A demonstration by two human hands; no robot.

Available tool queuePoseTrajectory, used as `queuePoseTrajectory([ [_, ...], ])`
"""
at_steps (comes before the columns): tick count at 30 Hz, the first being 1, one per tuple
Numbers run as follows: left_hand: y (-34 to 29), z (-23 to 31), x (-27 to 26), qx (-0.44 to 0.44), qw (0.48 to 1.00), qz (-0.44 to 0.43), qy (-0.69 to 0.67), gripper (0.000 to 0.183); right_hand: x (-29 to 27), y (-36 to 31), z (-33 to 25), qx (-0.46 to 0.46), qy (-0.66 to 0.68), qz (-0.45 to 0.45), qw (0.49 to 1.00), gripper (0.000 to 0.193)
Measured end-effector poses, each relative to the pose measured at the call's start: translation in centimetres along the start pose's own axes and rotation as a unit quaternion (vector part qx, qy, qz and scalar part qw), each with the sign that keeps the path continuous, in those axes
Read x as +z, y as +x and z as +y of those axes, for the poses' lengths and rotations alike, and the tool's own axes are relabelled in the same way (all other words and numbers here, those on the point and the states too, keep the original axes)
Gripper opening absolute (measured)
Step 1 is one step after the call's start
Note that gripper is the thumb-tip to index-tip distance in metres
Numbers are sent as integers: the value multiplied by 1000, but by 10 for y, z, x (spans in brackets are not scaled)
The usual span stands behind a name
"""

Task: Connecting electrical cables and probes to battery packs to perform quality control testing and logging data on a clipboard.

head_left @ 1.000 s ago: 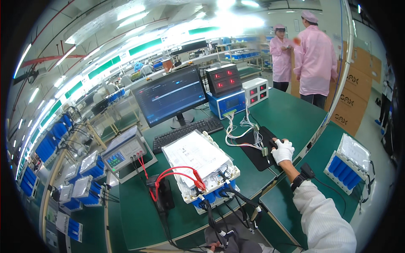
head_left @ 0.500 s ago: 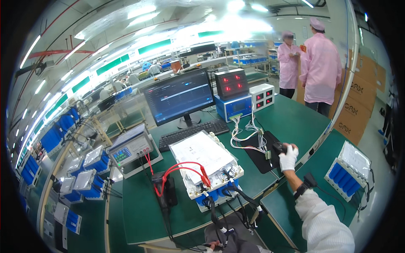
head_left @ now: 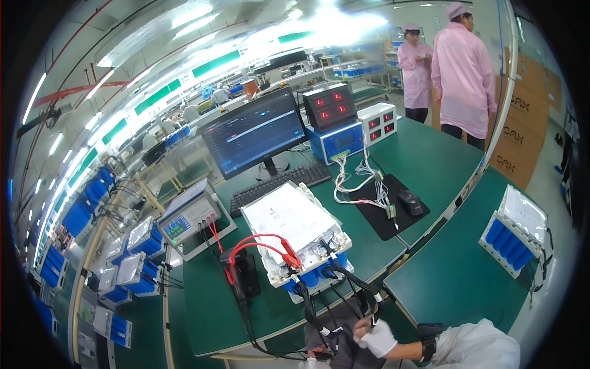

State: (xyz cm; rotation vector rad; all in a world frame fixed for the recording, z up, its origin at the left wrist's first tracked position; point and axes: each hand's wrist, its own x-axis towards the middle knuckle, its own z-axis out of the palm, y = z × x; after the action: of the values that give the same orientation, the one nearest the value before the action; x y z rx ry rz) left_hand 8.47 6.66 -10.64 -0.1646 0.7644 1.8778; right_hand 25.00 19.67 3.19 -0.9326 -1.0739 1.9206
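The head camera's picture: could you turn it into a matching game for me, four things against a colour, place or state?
1. Right hand
2. Computer mouse
3. White papers
4. Cable clip

A. Lying flat on the battery pack
B. Red
C. Wearing a white glove
D. Resting on a black pad

Pairs: 1-C, 2-D, 3-A, 4-B.

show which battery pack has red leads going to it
The battery pack in front of the keyboard: red leads reach its near edge; none show on the left packs or right pack.
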Motion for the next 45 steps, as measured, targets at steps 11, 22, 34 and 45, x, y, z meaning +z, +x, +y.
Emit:
queuePoseTrajectory([
  [11, -34, 4, 26, 10, 998, 70, -1, 25, -2, -2, 13, 240, -123, -307, 913, 32],
  [22, -50, 35, 97, 136, 989, -10, 62, 49, -6, 1, 21, 172, 15, -302, 938, 19],
  [34, -60, 95, 18, 279, 824, 324, 373, 33, -1, 1, 1, 164, -352, -322, 863, 14],
  [45, -74, 25, 127, 186, 733, -5, 654, 25, 4, 3, -7, -15, -501, -310, 808, 21],
])
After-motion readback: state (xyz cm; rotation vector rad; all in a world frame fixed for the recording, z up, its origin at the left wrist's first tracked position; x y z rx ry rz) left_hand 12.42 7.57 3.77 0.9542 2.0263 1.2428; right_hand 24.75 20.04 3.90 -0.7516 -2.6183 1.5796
